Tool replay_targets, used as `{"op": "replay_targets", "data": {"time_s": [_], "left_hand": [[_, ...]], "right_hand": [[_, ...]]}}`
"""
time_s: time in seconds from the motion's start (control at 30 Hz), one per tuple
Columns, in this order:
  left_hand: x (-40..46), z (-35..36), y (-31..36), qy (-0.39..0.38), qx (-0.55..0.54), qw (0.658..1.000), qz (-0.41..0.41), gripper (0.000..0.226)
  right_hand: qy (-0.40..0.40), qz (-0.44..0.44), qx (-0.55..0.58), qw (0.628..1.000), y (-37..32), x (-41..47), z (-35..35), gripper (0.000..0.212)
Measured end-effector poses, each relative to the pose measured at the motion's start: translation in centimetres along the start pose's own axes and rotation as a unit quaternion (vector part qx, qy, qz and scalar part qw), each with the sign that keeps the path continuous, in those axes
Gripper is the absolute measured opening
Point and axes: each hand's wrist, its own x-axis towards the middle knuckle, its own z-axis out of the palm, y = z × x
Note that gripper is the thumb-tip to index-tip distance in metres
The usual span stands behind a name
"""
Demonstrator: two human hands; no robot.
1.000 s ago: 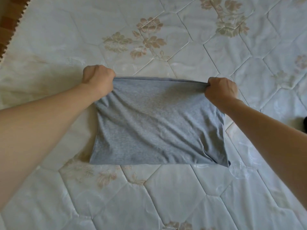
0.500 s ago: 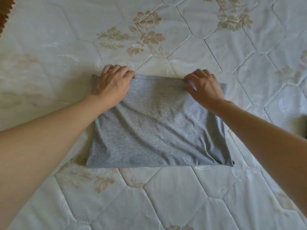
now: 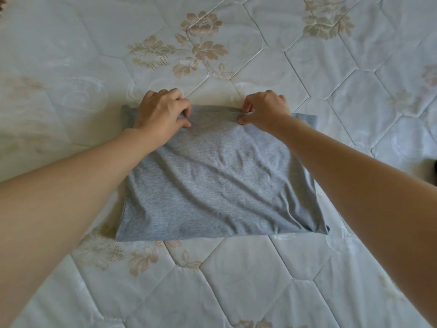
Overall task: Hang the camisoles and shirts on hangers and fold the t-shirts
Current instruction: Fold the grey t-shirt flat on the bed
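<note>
Grey t-shirt (image 3: pixel 212 185) nearly folded on mattress (image 3: pixel 71 67); left hand (image 3: pixel 160 112) & right hand (image 3: pixel 264 110) pinching far edge; other clothes unseen.

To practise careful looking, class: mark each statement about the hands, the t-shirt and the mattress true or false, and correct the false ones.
1. The t-shirt is grey. True.
2. It hangs on a hanger. False: it lies folded on the quilted mattress.
3. Both hands are at its far edge. True: the left hand and right hand pinch the cloth there.
4. The right hand rests on the near edge. False: it is at the far edge.
5. The mattress has a flower pattern. True.
</note>
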Motion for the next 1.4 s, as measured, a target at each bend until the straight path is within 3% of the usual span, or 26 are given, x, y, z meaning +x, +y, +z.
{"op": "replay_targets", "data": {"time_s": [0.17, 0.47, 0.73, 0.9, 1.03, 1.1, 1.23, 1.4], "left_hand": [[0.8, -0.7, -0.3, -0.006, -0.018, 0.997, -0.068, 0.035], [0.9, -1.5, -0.5, -0.006, -0.07, 0.992, -0.104, 0.025], [2.1, -1.2, -1.2, -0.091, 0.06, 0.989, -0.096, 0.027], [2.0, -0.5, -2.5, -0.087, 0.146, 0.981, -0.09, 0.056], [0.5, -0.9, -3.4, -0.064, 0.092, 0.988, -0.103, 0.063], [-0.2, -1.4, -3.8, -0.053, 0.016, 0.992, -0.109, 0.059], [-0.6, -2.1, -4.5, -0.083, -0.046, 0.985, -0.143, 0.027], [-0.3, -1.8, -4.7, -0.056, 0.003, 0.988, -0.144, 0.019]], "right_hand": [[0.067, -0.016, -0.059, 0.996, -0.6, -0.7, 0.0, 0.024], [0.045, 0.041, -0.044, 0.997, -1.0, 0.0, -0.3, 0.024], [0.043, 0.059, -0.108, 0.991, -0.8, -0.5, 0.8, 0.034], [0.057, 0.065, -0.12, 0.989, 0.6, -0.4, 0.3, 0.044], [0.054, 0.04, -0.019, 0.998, 2.4, -1.0, -0.5, 0.038], [0.04, 0.038, 0.029, 0.998, 3.2, -1.4, -1.3, 0.036], [0.032, 0.078, 0.027, 0.996, 5.2, -2.0, -2.3, 0.03], [0.071, 0.123, -0.015, 0.99, 5.5, -2.3, -2.1, 0.029]]}}
